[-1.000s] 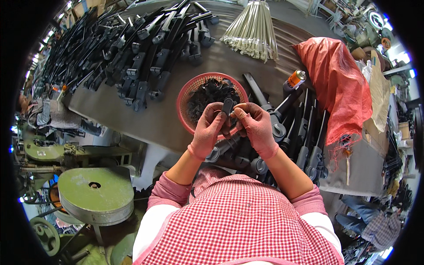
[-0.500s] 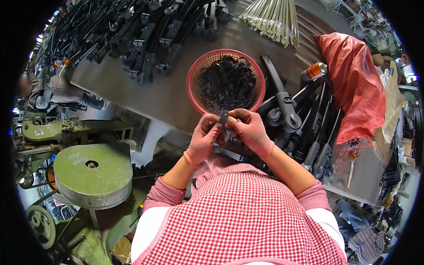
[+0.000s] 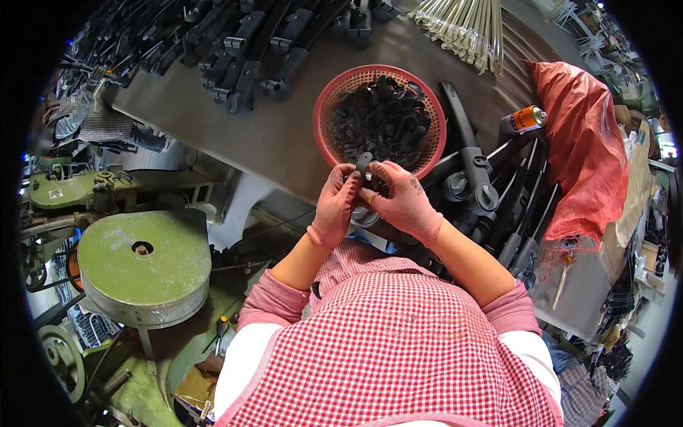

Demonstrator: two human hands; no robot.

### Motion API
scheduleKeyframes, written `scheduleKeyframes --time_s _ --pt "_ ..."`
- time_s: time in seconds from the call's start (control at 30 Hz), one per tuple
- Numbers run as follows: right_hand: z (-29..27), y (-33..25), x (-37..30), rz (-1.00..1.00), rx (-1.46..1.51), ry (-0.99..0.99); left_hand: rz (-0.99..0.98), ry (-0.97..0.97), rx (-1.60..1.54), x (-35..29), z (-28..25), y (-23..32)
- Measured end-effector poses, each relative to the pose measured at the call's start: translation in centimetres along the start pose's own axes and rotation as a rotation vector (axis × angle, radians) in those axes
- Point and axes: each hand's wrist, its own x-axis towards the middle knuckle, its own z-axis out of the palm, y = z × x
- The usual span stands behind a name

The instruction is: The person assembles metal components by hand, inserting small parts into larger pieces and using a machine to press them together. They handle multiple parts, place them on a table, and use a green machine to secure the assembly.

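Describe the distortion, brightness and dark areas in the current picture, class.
In the head view, black fisheye borders curve down both sides; in that same head view, the white sleeve looks nearly washed out, and the dark parts in the red basket largely blend together.

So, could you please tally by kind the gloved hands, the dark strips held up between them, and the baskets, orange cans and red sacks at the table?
Gloved hands (left hand, right hand): 2
Dark strip: 1
Basket: 1
Orange can: 1
Red sack: 1
Total: 6
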Motion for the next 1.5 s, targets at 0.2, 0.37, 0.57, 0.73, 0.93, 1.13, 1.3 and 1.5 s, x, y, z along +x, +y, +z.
scheduleKeyframes --time_s 0.2,0.37,0.57,0.73,0.93,1.13,1.3,1.5 --pt "0.1 3.2 1.3 0.058 -0.125 0.253 0.306 0.589 0.541 4.4 -3.8 -0.9" --pt "-0.6 4.7 -0.4 -0.067 -0.271 0.146 -0.082 0.533 -0.043 9.4 -7.1 -1.1" --pt "0.6 7.5 -1.4 -0.077 -0.447 -0.041 0.114 0.498 0.256 12.1 -15.1 5.1" --pt "0.8 10.9 2.3 0.126 -0.531 0.052 0.136 0.666 0.468 11.9 -18.4 10.6" --pt "-0.7 14.1 10.0 0.274 -0.731 0.122 1.010 0.612 1.942 10.9 -13.4 11.0" --pt "-1.4 16.8 13.3 0.304 -0.941 -0.454 0.158 -0.122 2.303 14.0 -9.3 7.7" --pt "-1.4 17.5 10.5 0.140 -0.885 -0.314 -0.003 -0.200 2.406 15.5 -9.1 7.3" --pt "-5.7 15.8 7.5 0.754 1.052 0.203 -0.195 -0.062 2.583 17.0 -8.7 8.2"
